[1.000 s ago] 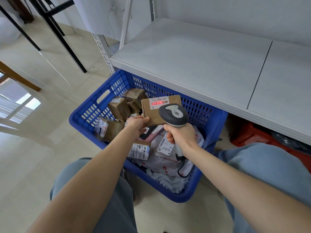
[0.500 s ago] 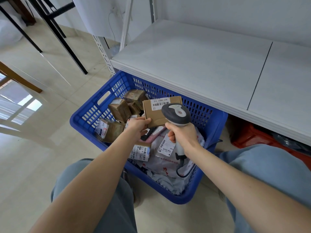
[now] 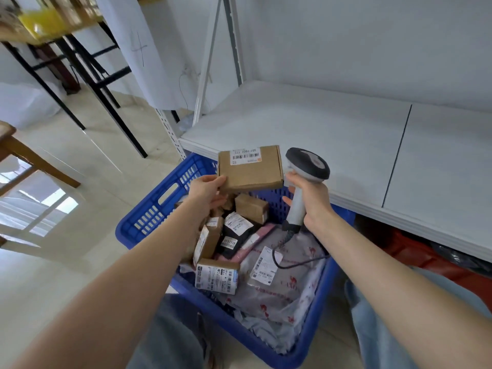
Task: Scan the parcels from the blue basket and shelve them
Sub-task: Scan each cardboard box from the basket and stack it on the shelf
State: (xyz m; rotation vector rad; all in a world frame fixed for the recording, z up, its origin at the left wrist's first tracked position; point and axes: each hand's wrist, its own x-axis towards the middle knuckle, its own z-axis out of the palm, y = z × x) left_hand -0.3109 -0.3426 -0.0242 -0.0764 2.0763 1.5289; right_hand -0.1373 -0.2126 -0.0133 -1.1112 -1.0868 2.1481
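My left hand point(image 3: 209, 190) grips a flat brown cardboard parcel point(image 3: 251, 169) by its lower left corner, its barcode label facing up. It hangs above the blue basket point(image 3: 149, 222), near the front edge of the white shelf point(image 3: 306, 129). Just right of the parcel, my right hand point(image 3: 310, 199) holds a grey barcode scanner point(image 3: 306, 166) by its handle, head upward, its cable trailing into the basket. Several small brown boxes, a black pouch point(image 3: 234, 235) and grey plastic mailer bags point(image 3: 282, 278) lie in the basket.
A red crate point(image 3: 415, 251) sits under the shelf at the right. The shelf's metal upright point(image 3: 170, 134) stands left of the basket. A black-legged table point(image 3: 80, 65) and a wooden chair point(image 3: 26, 158) stand on the tiled floor to the left. My knees flank the basket.
My left hand has lifted the brown parcel up out of the basket toward the shelf edge. The scanner has risen with my right hand, and the red scan light on the label is gone.
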